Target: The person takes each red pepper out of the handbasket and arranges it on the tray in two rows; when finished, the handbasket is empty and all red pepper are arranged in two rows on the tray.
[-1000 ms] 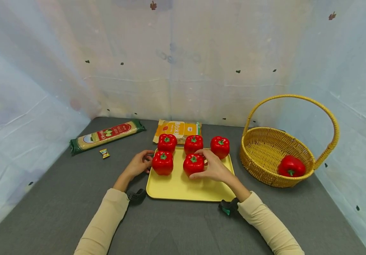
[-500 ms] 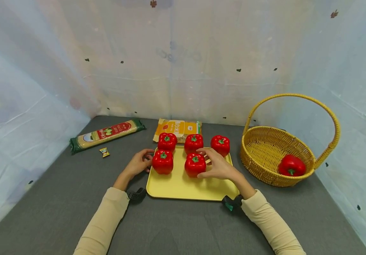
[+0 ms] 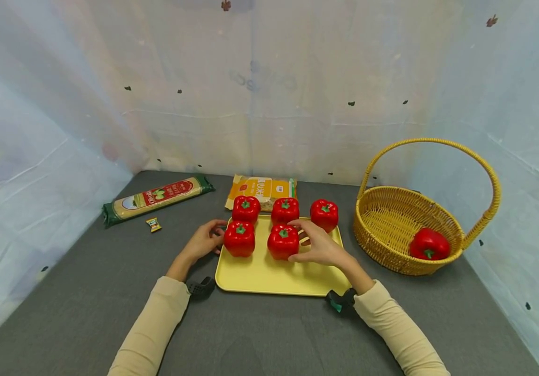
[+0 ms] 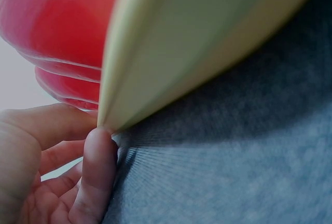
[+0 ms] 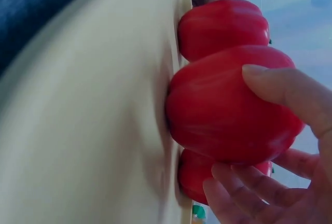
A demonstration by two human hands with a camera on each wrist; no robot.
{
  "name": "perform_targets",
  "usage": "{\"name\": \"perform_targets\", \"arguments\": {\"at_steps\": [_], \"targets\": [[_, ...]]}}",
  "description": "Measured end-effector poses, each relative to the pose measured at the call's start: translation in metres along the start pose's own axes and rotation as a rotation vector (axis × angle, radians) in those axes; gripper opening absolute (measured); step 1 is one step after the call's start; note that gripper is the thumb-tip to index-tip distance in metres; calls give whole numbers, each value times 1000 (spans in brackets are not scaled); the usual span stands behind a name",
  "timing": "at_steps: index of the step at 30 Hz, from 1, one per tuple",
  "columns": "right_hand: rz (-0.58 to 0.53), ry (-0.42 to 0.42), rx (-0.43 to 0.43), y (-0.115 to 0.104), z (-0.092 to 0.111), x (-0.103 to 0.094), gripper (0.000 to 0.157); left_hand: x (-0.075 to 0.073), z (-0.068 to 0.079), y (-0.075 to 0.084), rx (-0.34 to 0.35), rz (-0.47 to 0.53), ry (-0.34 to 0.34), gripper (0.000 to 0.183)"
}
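right hand (image 3: 320,247) grip: curled round glossy red plastic bell pepper (image 3: 282,241), mid-row on flat yellow tray (image 3: 269,277) | left hand (image 3: 206,240) grip: pinches tray's left edge | risk: smooth pepper may slip from fingers, knock neighbouring red pepper (image 3: 238,238) | tray may skid on grey tabletop (image 3: 86,292)

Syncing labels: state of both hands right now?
Left hand: fingers on the yellow tray edge, holding it.
Right hand: grips a red pepper on the tray.
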State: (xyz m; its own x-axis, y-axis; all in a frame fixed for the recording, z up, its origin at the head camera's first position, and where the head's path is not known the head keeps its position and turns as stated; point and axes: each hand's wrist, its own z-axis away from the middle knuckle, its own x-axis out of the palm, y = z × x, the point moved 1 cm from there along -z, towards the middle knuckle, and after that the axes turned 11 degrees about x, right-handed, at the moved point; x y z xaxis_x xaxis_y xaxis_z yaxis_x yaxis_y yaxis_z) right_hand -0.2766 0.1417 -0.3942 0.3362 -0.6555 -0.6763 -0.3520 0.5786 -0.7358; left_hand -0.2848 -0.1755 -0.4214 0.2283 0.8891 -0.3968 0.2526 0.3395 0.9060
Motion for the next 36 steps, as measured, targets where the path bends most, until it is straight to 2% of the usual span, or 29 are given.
{"name": "perform_targets", "arguments": {"at_steps": [9,16,18,23,26,28,32,36], "targets": [[-2,15,7,2,-1,3,79,0,-1,-2,-7,-1,0,44],[-10,-4,8,0,1,-2,80,-1,-10,-31,-5,-3,8,45],[-13,-9,15,-2,3,-6,79,-1,-12,-35,-2,-10,10,45],[-13,-18,25,-2,7,-18,77,-1,-9,-28,3,-6,9,44],[-31,-17,6,0,7,-20,75,-1,-9,-28,0,-12,11,44],[-40,-18,-26,0,7,-19,73,-1,-12,-38,5,-15,16,44],[-17,-29,-93,0,6,-14,70,-1,-12,-39,5,-10,16,44],[-1,-18,-109,-2,5,-11,68,-1,-12,-40,12,-4,10,45]]}}
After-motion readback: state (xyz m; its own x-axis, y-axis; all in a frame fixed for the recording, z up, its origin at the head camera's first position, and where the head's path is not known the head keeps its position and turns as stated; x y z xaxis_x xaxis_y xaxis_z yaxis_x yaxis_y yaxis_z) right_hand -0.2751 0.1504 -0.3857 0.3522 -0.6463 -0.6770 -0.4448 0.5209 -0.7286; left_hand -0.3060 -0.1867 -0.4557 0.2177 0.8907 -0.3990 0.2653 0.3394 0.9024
